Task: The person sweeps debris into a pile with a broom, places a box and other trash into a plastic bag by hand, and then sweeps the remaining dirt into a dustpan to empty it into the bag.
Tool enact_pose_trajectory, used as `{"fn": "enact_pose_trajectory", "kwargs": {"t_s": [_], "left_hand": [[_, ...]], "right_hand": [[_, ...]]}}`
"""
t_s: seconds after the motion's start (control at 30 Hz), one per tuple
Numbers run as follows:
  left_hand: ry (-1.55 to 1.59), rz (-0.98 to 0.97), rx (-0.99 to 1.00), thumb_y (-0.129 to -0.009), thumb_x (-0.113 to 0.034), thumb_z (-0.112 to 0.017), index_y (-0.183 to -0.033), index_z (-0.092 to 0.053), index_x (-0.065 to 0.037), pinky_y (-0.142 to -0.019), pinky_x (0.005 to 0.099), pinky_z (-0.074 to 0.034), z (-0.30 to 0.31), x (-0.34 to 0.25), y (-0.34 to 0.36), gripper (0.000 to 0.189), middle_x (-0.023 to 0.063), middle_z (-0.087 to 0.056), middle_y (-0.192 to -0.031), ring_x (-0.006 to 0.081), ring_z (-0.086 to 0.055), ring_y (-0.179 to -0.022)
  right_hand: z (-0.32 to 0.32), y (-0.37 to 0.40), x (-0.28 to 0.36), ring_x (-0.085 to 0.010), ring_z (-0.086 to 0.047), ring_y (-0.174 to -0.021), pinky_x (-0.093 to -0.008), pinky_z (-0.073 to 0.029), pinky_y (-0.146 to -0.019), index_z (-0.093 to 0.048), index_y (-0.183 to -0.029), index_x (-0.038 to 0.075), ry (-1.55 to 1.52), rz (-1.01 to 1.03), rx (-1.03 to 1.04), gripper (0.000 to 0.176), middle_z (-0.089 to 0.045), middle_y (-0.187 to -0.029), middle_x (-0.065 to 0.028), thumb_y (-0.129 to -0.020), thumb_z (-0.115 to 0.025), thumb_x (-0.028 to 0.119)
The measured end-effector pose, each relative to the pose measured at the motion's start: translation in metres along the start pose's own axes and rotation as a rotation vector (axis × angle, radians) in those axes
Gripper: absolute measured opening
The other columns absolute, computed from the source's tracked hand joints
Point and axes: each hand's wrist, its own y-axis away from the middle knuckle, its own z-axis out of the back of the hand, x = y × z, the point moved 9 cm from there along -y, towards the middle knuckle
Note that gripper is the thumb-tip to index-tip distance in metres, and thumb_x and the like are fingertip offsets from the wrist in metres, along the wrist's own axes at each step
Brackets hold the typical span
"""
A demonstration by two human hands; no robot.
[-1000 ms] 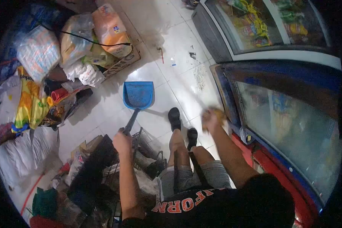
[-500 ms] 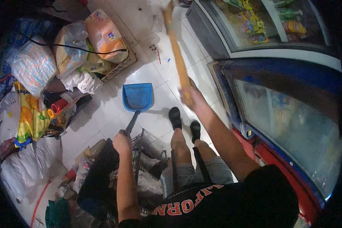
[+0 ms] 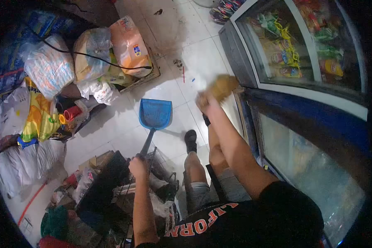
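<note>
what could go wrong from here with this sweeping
1. The broom in the right hand is blurred right beside the freezer; a wide stroke might knock its glass lid.
2. The debris lies well beyond the dustpan that the left hand holds, so a hard sweep could scatter it toward the bags.

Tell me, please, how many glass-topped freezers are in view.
2: one grey freezer at the upper right and one blue freezer nearer, at the lower right. Others may be hidden.

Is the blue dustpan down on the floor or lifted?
Down, it seems: the dustpan lies with its tray flat on the tile floor, its handle slanting up into the grip of the left hand.
</note>
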Motion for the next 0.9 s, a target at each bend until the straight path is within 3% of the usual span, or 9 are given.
{"fn": "enact_pose_trajectory", "kwargs": {"t_s": [0.03,0.1,0.2,0.4,0.53,0.57,0.77,0.87,0.9], "left_hand": [[-0.008,0.016,0.008,-0.065,-0.021,-0.052,-0.076,-0.056,-0.007,-0.051,0.0346,-0.044,0.001,-0.004,-0.002,0.018,0.0134,-0.054,-0.064,0.0278,-0.053,-0.057],[-0.024,0.042,-0.007,-0.065,-0.021,-0.052,-0.078,-0.056,-0.007,-0.051,0.0349,-0.044,0.001,-0.007,-0.001,0.019,0.0133,-0.054,-0.065,0.0278,-0.053,-0.057],[-0.021,0.088,-0.012,-0.065,-0.024,-0.053,-0.078,-0.056,-0.007,-0.052,0.0361,-0.044,-0.009,-0.010,-0.001,0.021,0.0141,-0.054,-0.071,0.0287,-0.053,-0.059],[0.021,0.165,0.054,-0.067,-0.028,-0.052,-0.082,-0.055,-0.007,-0.055,0.0366,-0.044,-0.023,-0.013,0.017,0.027,0.0167,-0.051,-0.083,0.0291,-0.053,-0.068],[0.012,0.210,0.094,-0.068,-0.031,-0.051,-0.089,-0.052,-0.006,-0.058,0.0362,-0.044,-0.027,-0.012,0.027,0.033,0.0204,-0.051,-0.086,0.0293,-0.053,-0.071],[0.017,0.217,0.093,-0.068,-0.031,-0.051,-0.089,-0.052,-0.006,-0.058,0.0362,-0.044,-0.030,-0.013,0.026,0.033,0.0204,-0.051,-0.086,0.0293,-0.053,-0.071],[-0.004,0.430,0.227,-0.068,-0.030,-0.051,-0.085,-0.051,-0.005,-0.059,0.0375,-0.044,-0.021,-0.006,0.019,0.031,0.0178,-0.054,-0.076,0.0295,-0.054,-0.070],[-0.075,0.344,0.220,-0.066,-0.024,-0.052,-0.077,-0.053,-0.005,-0.057,0.0379,-0.043,-0.009,-0.007,0.011,0.022,0.0155,-0.054,-0.067,0.0301,-0.053,-0.063],[-0.087,0.351,0.224,-0.066,-0.024,-0.052,-0.077,-0.053,-0.005,-0.057,0.0379,-0.043,0.005,-0.013,0.011,0.022,0.0155,-0.054,-0.067,0.0301,-0.053,-0.063]], "right_hand": [[-0.046,-0.023,0.004,-0.0145,-0.039,-0.043,-0.0239,-0.034,-0.038,-0.041,-0.056,0.010,-0.027,-0.082,0.237,0.012,-0.039,-0.050,-0.0030,-0.064,-0.049,0.007],[-0.108,-0.030,0.030,-0.0130,-0.042,-0.044,-0.0229,-0.039,-0.043,-0.041,-0.060,0.005,-0.016,-0.025,0.030,0.009,-0.041,-0.050,-0.0036,-0.066,-0.048,0.005],[-0.151,-0.076,0.063,-0.0116,-0.045,-0.048,-0.0211,-0.039,-0.039,-0.040,-0.069,0.004,0.173,-0.083,0.188,0.015,-0.044,-0.059,-0.0035,-0.062,-0.053,0.002],[-0.068,0.000,0.091,-0.0109,-0.042,-0.044,-0.0207,-0.035,-0.034,-0.037,-0.092,0.013,0.756,0.040,0.048,0.035,-0.043,-0.064,-0.0039,-0.061,-0.055,0.012],[-0.026,0.155,0.055,-0.0105,-0.046,-0.054,-0.0213,-0.038,-0.043,-0.039,-0.092,0.007,0.621,-0.177,-0.156,0.027,-0.045,-0.063,-0.0025,-0.067,-0.048,0.011],[0.001,0.159,0.023,-0.0097,-0.046,-0.053,-0.0209,-0.039,-0.043,-0.039,-0.091,0.007,0.517,-0.392,-0.020,0.026,-0.044,-0.064,-0.0028,-0.067,-0.048,0.010],[-0.036,0.097,-0.003,-0.0083,-0.044,-0.048,-0.0170,-0.038,-0.042,-0.042,-0.070,0.005,0.236,-0.495,-0.105,0.009,-0.042,-0.058,-0.0018,-0.069,-0.049,0.011],[-0.139,0.031,0.002,-0.0089,-0.043,-0.050,-0.0182,-0.036,-0.044,-0.041,-0.064,0.008,0.150,-0.345,0.220,0.014,-0.041,-0.054,0.0000,-0.074,-0.043,0.018],[-0.174,-0.001,0.001,-0.0095,-0.042,-0.049,-0.0193,-0.036,-0.044,-0.040,-0.064,0.008,0.083,-0.359,0.589,0.014,-0.041,-0.054,0.0000,-0.074,-0.041,0.017]]}}
